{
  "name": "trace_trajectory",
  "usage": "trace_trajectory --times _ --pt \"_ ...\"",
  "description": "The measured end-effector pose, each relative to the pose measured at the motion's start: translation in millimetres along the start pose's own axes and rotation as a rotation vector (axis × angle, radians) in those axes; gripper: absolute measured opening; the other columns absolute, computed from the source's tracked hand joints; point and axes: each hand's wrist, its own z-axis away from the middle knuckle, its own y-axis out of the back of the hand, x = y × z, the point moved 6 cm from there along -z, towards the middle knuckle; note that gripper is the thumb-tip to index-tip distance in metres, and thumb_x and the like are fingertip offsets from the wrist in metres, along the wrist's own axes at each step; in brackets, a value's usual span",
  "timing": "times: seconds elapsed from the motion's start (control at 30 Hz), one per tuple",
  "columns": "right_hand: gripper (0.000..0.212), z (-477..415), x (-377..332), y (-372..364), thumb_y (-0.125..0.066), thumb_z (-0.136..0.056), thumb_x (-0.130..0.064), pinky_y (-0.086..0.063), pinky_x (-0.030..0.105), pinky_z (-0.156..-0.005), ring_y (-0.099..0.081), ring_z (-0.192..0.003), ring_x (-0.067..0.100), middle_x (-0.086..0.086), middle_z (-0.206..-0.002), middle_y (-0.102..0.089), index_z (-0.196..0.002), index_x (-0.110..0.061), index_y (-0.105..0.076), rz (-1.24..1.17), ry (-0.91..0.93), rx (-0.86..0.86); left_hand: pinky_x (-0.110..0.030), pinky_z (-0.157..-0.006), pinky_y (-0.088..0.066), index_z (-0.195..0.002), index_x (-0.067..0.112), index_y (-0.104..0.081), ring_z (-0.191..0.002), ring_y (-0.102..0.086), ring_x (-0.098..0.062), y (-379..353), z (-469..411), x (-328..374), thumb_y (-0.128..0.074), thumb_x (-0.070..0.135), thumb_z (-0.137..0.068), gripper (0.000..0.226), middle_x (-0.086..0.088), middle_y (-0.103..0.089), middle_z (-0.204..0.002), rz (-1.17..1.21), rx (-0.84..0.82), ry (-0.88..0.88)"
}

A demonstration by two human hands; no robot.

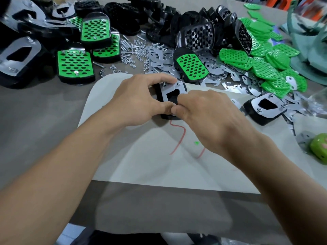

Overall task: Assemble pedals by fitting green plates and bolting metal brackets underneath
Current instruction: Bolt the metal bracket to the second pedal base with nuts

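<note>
Pedal [169, 117], underside up, in both hands at the far middle of the white sheet [141, 165]

Item as I see it through the head camera: black body, mostly hidden by my hands; metal bracket [166, 93] lies flat on top, silver with a dark angular cut-out; one bolt [164, 84] stands up at its far edge, a second fastening [179, 83] just right of it. Left hand [138, 99] grips the pedal's left side, fingers curled over the far edge, thumb on the near end. Right hand [208, 112] grips the near right, fingers curled down onto the bracket, thumb touching the left thumb; what the fingertips pinch I cannot tell. Nearby stock: finished pedals [74, 64] with green faces at left, loose green plates [276, 68] at right, spare brackets [159, 59] and nuts [131, 50] beyond
</note>
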Motion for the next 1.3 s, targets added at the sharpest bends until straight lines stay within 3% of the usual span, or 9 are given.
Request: trace_trajectory --times 0.13,0.27,0.37,0.5,0.67,0.83,1.03,1.17,1.3 --pt "0.019 17 29 3 -0.046 -0.095 -0.024 -0.047 0.040 -0.065 -0.056 -0.070 0.023 0.002 -0.066 -0.056 -0.083 -0.021 -0.061 -0.398 -0.232 0.177 -0.027 -0.094 -0.045 -0.120 0.057 -0.064 -0.115 -0.058 -0.006 1 -1 -3 -0.087 0.056 -0.060 0.064 0.026 -0.067 -0.123 -0.003 0.000 0.019" --pt "0.035 25 33 -12 -0.057 -0.087 -0.001 -0.043 0.034 -0.057 -0.050 -0.058 0.025 0.005 -0.062 -0.058 -0.096 -0.030 -0.075 -0.657 -0.289 0.131 -0.024 -0.090 -0.043 -0.119 0.057 -0.064 -0.114 -0.058 -0.007 1 -1 -3 -0.083 0.059 -0.057 0.065 0.025 -0.067 -0.123 0.003 -0.001 0.019" --pt "0.037 30 35 -17 -0.058 -0.087 0.002 -0.049 0.039 -0.059 -0.056 -0.061 0.032 0.002 -0.063 -0.062 -0.097 -0.028 -0.077 -0.759 -0.340 0.141 -0.025 -0.092 -0.044 -0.120 0.057 -0.064 -0.115 -0.058 -0.007 0 -1 -3 -0.089 0.053 -0.062 0.063 0.025 -0.066 -0.124 0.000 -0.004 0.021" --pt "0.034 26 38 -16 -0.057 -0.087 -0.004 -0.052 0.033 -0.052 -0.059 -0.054 0.023 -0.007 -0.064 -0.069 -0.086 -0.031 -0.078 -0.708 -0.398 0.154 -0.024 -0.090 -0.043 -0.120 0.057 -0.065 -0.115 -0.057 -0.006 0 -1 -3 -0.090 0.051 -0.063 0.062 0.025 -0.066 -0.124 -0.018 -0.004 0.021" --pt "0.015 16 33 -12 -0.071 -0.086 -0.017 -0.053 0.023 -0.061 -0.062 -0.060 0.007 -0.016 -0.064 -0.069 -0.078 -0.028 -0.074 -0.532 -0.428 0.142 -0.028 -0.098 -0.047 -0.119 0.059 -0.064 -0.116 -0.058 -0.006 -1 -1 -2 -0.078 0.062 -0.052 0.068 0.026 -0.066 -0.124 -0.004 -0.007 0.010" --pt "0.010 20 25 -12 -0.067 -0.082 -0.022 -0.060 0.035 -0.063 -0.068 -0.064 0.015 -0.009 -0.062 -0.069 -0.076 -0.028 -0.072 -0.490 -0.498 0.239 -0.032 -0.103 -0.048 -0.117 0.062 -0.062 -0.117 -0.059 -0.005 -1 -2 -2 -0.077 0.065 -0.050 0.069 0.029 -0.065 -0.124 -0.010 -0.008 0.012" --pt "0.017 30 26 -20 -0.068 -0.081 -0.019 -0.060 0.036 -0.060 -0.068 -0.057 0.012 -0.008 -0.059 -0.068 -0.078 -0.035 -0.073 -0.567 -0.523 0.194 -0.032 -0.098 -0.048 -0.118 0.062 -0.061 -0.116 -0.058 -0.009 -2 -3 -1 -0.076 0.065 -0.051 0.069 0.025 -0.067 -0.123 -0.023 -0.007 0.017" --pt "0.022 39 24 -17 -0.064 -0.079 -0.021 -0.053 0.024 -0.060 -0.062 -0.056 0.009 -0.019 -0.065 -0.069 -0.091 -0.034 -0.078 -0.571 -0.505 0.339 -0.030 -0.095 -0.047 -0.118 0.061 -0.062 -0.114 -0.058 -0.009 -1 -3 -1 -0.075 0.065 -0.051 0.069 0.025 -0.066 -0.123 -0.030 -0.014 0.021" --pt "0.033 36 22 -24 -0.065 -0.077 -0.015 -0.041 0.015 -0.056 -0.051 -0.048 0.007 -0.018 -0.060 -0.067 -0.093 -0.041 -0.078 -0.727 -0.501 0.301 -0.031 -0.100 -0.046 -0.121 0.057 -0.064 -0.119 -0.058 -0.007 -2 -2 0 -0.075 0.066 -0.052 0.071 0.026 -0.065 -0.127 -0.017 -0.028 0.007"
